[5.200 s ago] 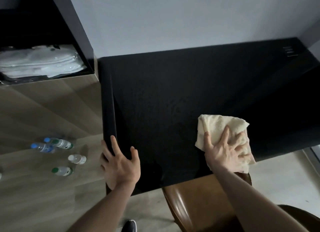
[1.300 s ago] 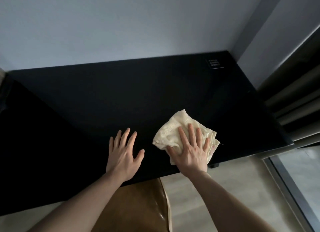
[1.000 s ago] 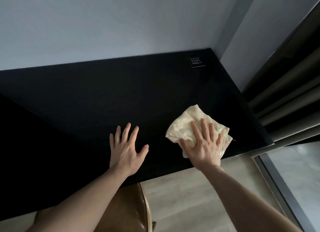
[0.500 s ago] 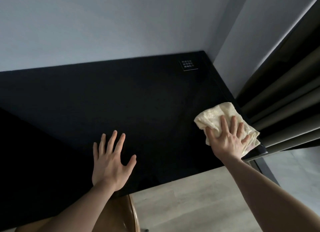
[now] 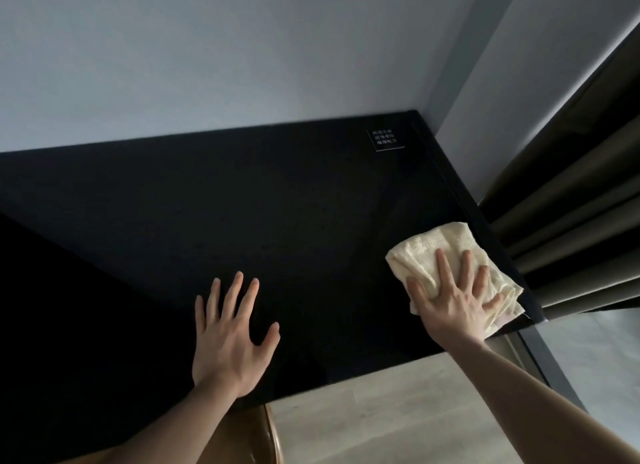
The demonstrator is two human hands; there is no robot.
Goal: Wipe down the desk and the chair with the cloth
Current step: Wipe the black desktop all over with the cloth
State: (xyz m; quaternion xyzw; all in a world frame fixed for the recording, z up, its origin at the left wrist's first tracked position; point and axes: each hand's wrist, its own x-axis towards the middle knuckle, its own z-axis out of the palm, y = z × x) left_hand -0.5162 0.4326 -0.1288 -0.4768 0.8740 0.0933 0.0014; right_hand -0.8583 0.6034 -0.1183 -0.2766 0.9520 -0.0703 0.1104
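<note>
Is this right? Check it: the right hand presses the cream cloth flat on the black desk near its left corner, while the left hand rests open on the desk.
Not quite. The head view shows the right hand pressing the cream cloth near the black desk's right corner, by the curtain. The left hand does rest open on the desk.

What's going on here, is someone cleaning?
Yes. A person is wiping a black desk with a pale yellow cloth. The right hand presses the cloth flat near the desk's front right corner, beside the curtains. The left hand rests open on the desktop. A brown chair peeks out below the desk edge.
</note>
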